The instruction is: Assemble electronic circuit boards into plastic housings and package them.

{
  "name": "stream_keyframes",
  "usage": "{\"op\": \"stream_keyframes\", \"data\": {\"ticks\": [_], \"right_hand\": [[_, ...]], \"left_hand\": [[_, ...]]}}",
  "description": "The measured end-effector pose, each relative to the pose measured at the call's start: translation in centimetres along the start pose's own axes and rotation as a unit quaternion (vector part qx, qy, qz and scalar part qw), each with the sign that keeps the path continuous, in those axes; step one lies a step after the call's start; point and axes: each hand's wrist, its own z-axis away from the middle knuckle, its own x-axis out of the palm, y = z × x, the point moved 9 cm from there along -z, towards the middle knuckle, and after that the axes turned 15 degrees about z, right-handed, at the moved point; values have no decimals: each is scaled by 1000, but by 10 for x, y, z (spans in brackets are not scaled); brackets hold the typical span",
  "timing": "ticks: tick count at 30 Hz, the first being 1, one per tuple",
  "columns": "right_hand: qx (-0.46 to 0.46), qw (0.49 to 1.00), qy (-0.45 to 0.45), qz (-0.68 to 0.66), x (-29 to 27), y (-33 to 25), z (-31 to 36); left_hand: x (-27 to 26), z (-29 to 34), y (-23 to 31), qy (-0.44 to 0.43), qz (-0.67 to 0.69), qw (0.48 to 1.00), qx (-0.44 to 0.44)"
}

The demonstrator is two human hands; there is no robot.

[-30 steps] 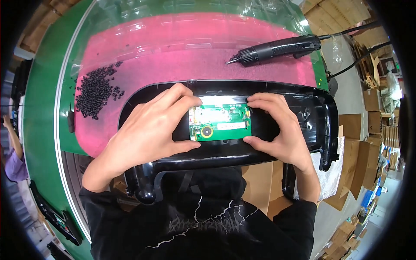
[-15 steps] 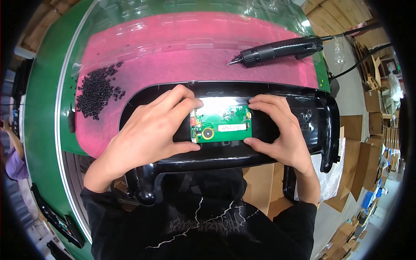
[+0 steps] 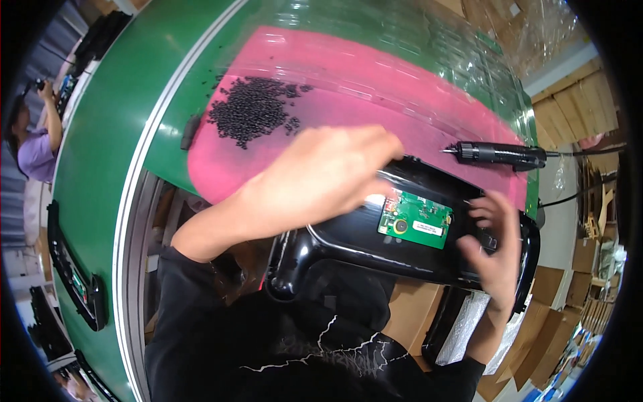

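Note:
A green circuit board [image 3: 416, 224] lies inside the glossy black plastic housing [image 3: 348, 238], which rests at the front edge of the pink mat. My left hand [image 3: 335, 171], blurred by motion, hovers above the housing's left part. Its thumb and fingers are apart, with nothing seen between them. To the right of the board, my right hand [image 3: 497, 244] is lifted off it, fingers spread and empty, also smeared. Neither hand touches the board.
A heap of small black screws [image 3: 248, 110] sits on the pink mat [image 3: 321, 100]. At the mat's right lies a corded electric screwdriver [image 3: 499, 154]. Clear plastic trays [image 3: 402, 47] stand behind. Another black housing [image 3: 77, 268] is at far left, near a person in purple [image 3: 40, 147].
Both hands have let go of the circuit board, the left rising leftward and the right moving aside. The view has turned and shifted left, bringing the person in purple further into sight.

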Motion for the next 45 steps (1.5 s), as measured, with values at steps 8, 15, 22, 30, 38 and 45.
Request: {"op": "stream_keyframes", "data": {"ticks": [8,15,22,30,38,45], "right_hand": [[250,887,193,-336,-99,178,-35],[148,849,169,-479,-70,112,-114],[31,850,153,-504,-17,9,-119],[-156,735,120,-649,-51,-64,-64],[-261,705,111,-650,-57,-114,-18],[-344,744,222,-528,-82,-125,31]], "left_hand": [[-44,25,-60,-8,-221,970,-97],[-36,21,-64,10,-240,968,-67],[-39,22,-74,10,-231,965,-123],[-45,2,-18,92,13,995,-38],[-4,-15,37,53,263,957,106],[37,-15,-6,-46,537,830,-143]]}}
